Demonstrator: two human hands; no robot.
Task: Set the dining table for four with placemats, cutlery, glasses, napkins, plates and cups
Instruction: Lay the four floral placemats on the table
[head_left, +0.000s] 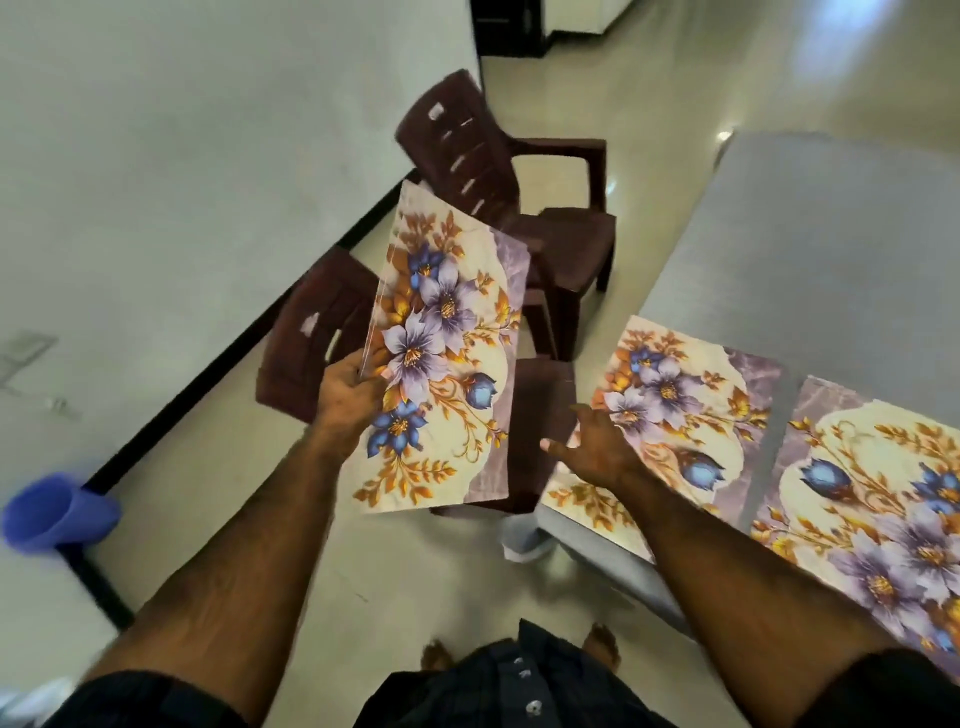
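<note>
Both forearms reach up from the bottom of the frame, over a dark shirt and bare feet on the pale floor. Right of them, the grey tabletop (810, 249) runs along the right side of the frame and already carries two floral placemats: one at the lower right (883, 519) and one just beyond it toward the centre (675, 395), lying side by side at the near edge.

At centre right, the right hand (597, 447) hovers at the corner of the centre mat, fingers spread and relaxed, gripping nothing; whether it touches the mat I cannot tell.

Left of centre, the left hand (348, 389) has its grip closed on the left long edge of the held placemats (447, 353), thumb on top. Layered edges suggest more than one sheet. Their long axis runs from lower centre toward the upper middle, tilted in the air over the floor, well left of the tabletop. The free right hand is the nearer one to the bare tabletop beyond.

Farther off stand brown plastic chairs (519, 208), with a blue cup (57, 512) at the left edge.
</note>
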